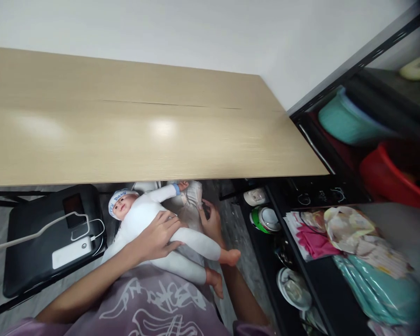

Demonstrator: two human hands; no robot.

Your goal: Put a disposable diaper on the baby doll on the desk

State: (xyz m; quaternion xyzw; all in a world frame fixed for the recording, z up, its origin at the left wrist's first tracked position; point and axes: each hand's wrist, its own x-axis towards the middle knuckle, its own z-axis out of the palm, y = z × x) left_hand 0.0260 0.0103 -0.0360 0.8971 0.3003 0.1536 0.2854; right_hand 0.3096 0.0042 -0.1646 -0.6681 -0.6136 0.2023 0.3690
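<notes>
A baby doll (145, 217) in a white suit and white cap lies across my lap, head to the left, bare feet to the right. My left hand (159, 235) rests on the doll's belly and hip, fingers curved over it. My right hand (212, 221) is beyond the doll's legs, fingers closed on a pale folded cloth (191, 200) that lies under the doll's raised arm. The wooden tabletop (143, 135) hides what lies further ahead.
A black chair (31, 247) at the left carries a white power bank (72, 252) with white cables. A black shelf unit (322, 275) at the right holds packets, folded cloths, bowls, a teal basin and a red tub (395, 177).
</notes>
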